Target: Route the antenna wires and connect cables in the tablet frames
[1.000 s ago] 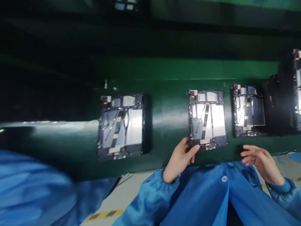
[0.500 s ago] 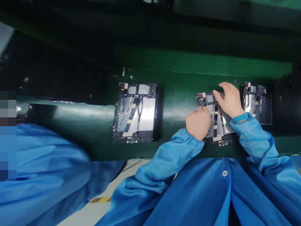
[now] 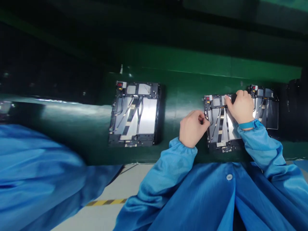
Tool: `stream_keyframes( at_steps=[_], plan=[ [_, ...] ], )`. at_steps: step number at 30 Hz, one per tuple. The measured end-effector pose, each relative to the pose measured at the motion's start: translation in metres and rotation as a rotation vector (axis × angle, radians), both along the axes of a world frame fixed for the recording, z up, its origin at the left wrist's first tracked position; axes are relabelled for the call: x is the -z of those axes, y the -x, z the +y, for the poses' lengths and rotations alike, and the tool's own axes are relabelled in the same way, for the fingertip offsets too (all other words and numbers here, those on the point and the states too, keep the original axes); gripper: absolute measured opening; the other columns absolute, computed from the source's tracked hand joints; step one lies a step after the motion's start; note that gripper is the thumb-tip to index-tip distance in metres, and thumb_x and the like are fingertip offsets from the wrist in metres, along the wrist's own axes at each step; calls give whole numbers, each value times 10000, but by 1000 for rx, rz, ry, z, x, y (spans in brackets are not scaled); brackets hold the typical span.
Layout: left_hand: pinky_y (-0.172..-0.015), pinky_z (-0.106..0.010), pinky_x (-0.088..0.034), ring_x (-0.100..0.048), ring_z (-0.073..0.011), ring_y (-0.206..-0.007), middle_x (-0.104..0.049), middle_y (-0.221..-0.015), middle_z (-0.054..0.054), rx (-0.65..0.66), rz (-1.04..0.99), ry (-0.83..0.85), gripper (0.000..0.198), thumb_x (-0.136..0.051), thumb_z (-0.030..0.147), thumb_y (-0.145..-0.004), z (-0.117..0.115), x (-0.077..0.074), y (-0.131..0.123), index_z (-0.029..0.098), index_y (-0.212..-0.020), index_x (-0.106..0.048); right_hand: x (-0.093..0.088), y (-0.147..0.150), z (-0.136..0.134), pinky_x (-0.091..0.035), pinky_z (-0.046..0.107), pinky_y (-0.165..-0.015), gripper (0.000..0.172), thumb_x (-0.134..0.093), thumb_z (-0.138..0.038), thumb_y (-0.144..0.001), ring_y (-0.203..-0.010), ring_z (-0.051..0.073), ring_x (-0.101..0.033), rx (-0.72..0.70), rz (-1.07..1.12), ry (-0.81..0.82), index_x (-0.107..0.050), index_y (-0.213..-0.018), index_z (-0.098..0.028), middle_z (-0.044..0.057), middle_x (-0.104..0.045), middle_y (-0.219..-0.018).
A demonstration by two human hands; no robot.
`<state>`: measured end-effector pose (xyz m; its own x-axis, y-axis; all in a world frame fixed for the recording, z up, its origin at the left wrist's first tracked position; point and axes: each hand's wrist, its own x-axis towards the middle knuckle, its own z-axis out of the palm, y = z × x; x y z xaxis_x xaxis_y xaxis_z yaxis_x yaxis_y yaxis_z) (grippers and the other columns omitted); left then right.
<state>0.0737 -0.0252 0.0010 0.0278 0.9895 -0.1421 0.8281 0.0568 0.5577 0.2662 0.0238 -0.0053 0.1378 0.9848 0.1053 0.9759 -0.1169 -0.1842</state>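
Nearest us, the person's blue smock [image 3: 192, 199] fills the lower frame. Pale floor [image 3: 96, 218] with yellow-and-black tape [image 3: 106, 202] shows just short of the near edge of the green belt [image 3: 168, 112]. A blue sleeve [image 3: 40, 163] at lower left seems to be a co-worker's; no hand of theirs is in view.

Both of the person's hands are at an open tablet chassis [image 3: 222, 136], which lies flat close to the belt's near edge. The right hand [image 3: 242, 107] is closed, palm down, its fingers curled over the chassis's far part. We read this as pinning the unit so it cannot slide on the belt. The left hand [image 3: 192, 128] is closed too, its fingertips [image 3: 203, 118] pinched together at the chassis's left edge beside a thin dark cable [image 3: 211, 117]. What they hold is too small to tell. Flat ribbon cables [image 3: 220, 126] with tan tape cross the silver panels between the hands.

Well apart toward the left end of the view, a second chassis [image 3: 133, 114] lies untouched and square to the belt, a gap that probably lets each unit be handled alone. A third chassis [image 3: 266, 106] sits just beyond the right hand, close beside the first. Past them, the green surface darkens into shadow.
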Motion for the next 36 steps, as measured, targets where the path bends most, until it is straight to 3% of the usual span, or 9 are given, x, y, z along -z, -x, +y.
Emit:
stream_keyframes(
  at_steps=[3, 6, 11, 14, 17, 20, 23, 28, 36],
  plan=[
    [-731, -314, -581, -720, -187, -770, -781, -1024, -69, -118, -298, -47, 74, -617, 155, -727, -1, 22, 6, 203, -707, -565, -4, 12, 10, -443, 500, -908, 530, -474, -556, -1015, -1059, 388, -604, -15, -17, 45, -700, -1063, -79, 235, -687, -1082],
    [-732, -304, -591, -710, -155, -711, -790, -1109, -76, -158, -460, -1, 62, -617, 173, -724, -1, 33, 2, 202, -732, -563, -5, 21, 19, -436, 491, -925, 524, -498, -552, -1021, -1083, 381, -621, -80, 20, 113, -769, -1016, -103, 211, -723, -1095],
    [-708, -289, -570, -695, -139, -680, -795, -1082, -68, -123, -506, 95, 59, -603, 181, -737, -6, 27, -6, 201, -738, -547, 1, 15, 18, -408, 462, -996, 231, -607, -342, -1004, -1073, 299, -643, -215, 227, 62, -809, -971, -235, 81, -780, -1088],
    [-736, -329, -554, -679, -180, -695, -744, -857, -35, -136, -284, 132, 50, -600, 194, -771, -10, 22, -4, 215, -777, -554, 4, 6, 7, -402, 456, -968, 140, -668, -277, -960, -1060, 294, -634, -238, 277, -44, -784, -885, -252, 58, -786, -987],
    [-762, -357, -539, -672, -210, -788, -694, -970, -64, -166, -77, 33, 123, -608, 205, -807, -9, 20, -1, 212, -929, -592, 5, -1, -7, -407, 419, -871, 118, -667, -213, -925, -940, 278, -634, -252, 278, -53, -733, -835, -250, 38, -761, -832],
    [-732, -314, -528, -615, -150, -715, -653, -1018, -53, -121, -216, -46, 251, -591, 202, -856, 2, 22, 0, 200, -1107, -593, 4, -4, -20, -410, 386, -819, 136, -641, -144, -877, -879, 261, -631, -259, 265, -64, -684, -800, -248, 26, -744, -796],
    [-672, -265, -497, -563, -119, -644, -603, -807, 10, 13, -439, 64, 166, -599, 206, -863, 19, 25, 3, 190, -1028, -603, 2, -5, -31, -433, 365, -788, 129, -638, -132, -852, -822, 243, -634, -292, 298, -72, -662, -793, -245, 20, -731, -780],
    [-647, -254, -505, -579, -112, -646, -586, -762, 18, 167, -659, 296, 145, -666, 233, -809, 44, 29, 13, 186, -922, -589, 4, -6, -42, -481, 322, -757, 118, -648, -127, -851, -733, 196, -626, -305, 453, -20, -657, -813, -238, 0, -712, -769],
    [-580, -234, -517, -583, -106, -586, -572, -668, 35, 129, -751, 432, 189, -731, 203, -745, 52, 26, 15, 189, -851, -576, 6, -4, -48, -503, 326, -754, 130, -624, -126, -859, -754, 195, -640, -289, 534, 10, -654, -820, -246, 1, -703, -776]
  ],
)
